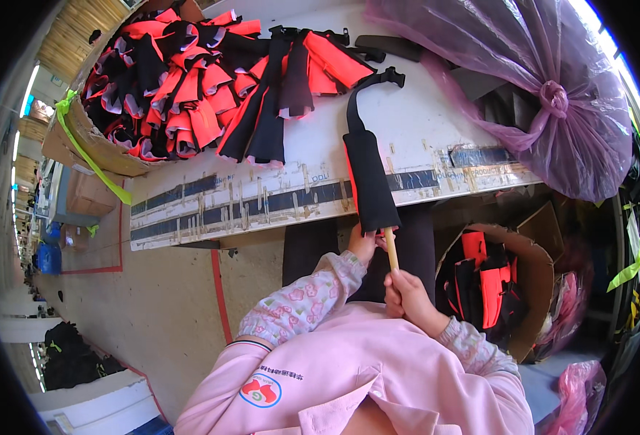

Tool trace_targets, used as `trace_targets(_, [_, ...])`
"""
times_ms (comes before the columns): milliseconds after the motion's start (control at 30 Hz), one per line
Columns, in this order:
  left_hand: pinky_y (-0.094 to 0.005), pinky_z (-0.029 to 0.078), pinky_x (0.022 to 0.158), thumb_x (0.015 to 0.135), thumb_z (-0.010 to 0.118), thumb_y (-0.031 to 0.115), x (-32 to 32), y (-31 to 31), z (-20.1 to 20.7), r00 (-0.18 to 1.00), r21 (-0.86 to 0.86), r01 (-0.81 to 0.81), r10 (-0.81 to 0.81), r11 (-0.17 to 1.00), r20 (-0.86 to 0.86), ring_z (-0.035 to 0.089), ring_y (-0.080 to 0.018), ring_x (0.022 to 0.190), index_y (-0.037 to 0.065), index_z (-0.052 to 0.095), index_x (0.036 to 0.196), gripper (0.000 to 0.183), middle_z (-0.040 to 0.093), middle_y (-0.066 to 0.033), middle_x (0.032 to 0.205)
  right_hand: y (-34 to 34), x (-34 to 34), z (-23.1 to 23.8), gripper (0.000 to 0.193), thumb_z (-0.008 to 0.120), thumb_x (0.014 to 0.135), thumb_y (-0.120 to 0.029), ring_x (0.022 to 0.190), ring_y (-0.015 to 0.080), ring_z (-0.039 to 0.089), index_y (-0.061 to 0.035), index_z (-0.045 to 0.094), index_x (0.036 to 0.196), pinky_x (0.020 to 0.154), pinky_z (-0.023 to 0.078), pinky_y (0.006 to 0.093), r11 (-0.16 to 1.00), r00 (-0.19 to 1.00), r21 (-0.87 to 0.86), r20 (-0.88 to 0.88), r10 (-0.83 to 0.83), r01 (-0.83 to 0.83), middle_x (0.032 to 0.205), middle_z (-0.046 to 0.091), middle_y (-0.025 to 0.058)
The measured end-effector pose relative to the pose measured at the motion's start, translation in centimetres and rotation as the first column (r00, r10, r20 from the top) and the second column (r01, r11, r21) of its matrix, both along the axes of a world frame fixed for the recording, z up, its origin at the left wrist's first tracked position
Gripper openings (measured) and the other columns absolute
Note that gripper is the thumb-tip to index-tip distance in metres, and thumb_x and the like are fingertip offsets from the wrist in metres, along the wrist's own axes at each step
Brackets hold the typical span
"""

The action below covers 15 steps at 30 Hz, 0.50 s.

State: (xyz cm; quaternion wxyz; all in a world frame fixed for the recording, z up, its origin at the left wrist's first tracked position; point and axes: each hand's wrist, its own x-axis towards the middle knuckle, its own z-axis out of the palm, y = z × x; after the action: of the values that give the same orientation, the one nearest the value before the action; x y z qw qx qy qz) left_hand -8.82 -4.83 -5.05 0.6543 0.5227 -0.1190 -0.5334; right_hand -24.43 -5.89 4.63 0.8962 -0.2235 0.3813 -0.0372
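A black fabric sleeve (373, 181) with a neon orange edge lies over the front edge of the table, its lower end hanging toward me. From its far end runs a black strap (354, 109) with a plastic buckle (391, 77). My left hand (363, 245) is closed at the sleeve's near end, pinching its hem; some of the fingers are hidden. A pale wooden stick (392, 250) reaches up to the sleeve's near opening, where its tip goes out of sight. Lower down, my right hand (411, 297) is wrapped round that stick.
A cardboard box (92, 134) heaped with black and orange fabric pieces (189, 94) stands at the far left, some spilling onto the white table (305, 156). A knotted purple plastic bag (552, 98) sits at the far right. Below it, a round carton (534, 290) holds similar pieces.
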Motion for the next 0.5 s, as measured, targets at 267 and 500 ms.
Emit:
trace_targets(267, [-0.0266,0.049,0.056,0.093,0.043,0.03,0.4,-1.0,0.0,0.978,0.051,-0.127,0.117,0.991,0.171,0.06,-0.0169,0.061,0.002,0.058,0.097,0.032,0.062,-0.0103,0.077,-2.3,4.5,-1.2,0.027,0.039,0.094,-0.031,0.032,0.0078,0.026,-0.0095,0.046,0.078,0.03,0.021,0.0233,0.987,0.997,-0.143,0.014,-0.075,0.076,0.046,0.032,-0.003])
trace_targets(500, [-0.0275,0.049,0.053,0.089,0.046,0.042,0.5,-0.3,-0.7,0.996,0.0,-0.046,0.045,0.999,0.072,0.063,-0.0181,0.07,0.002,0.055,0.101,0.043,0.064,-0.0112,0.093,-1.4,3.3,-2.1,0.028,0.039,0.094,-0.031,0.032,0.0091,0.026,-0.0083,0.046,0.079,0.031,0.02,0.0241,0.971,0.998,-0.234,-0.023,-0.051,0.044,0.047,0.034,-0.0019])
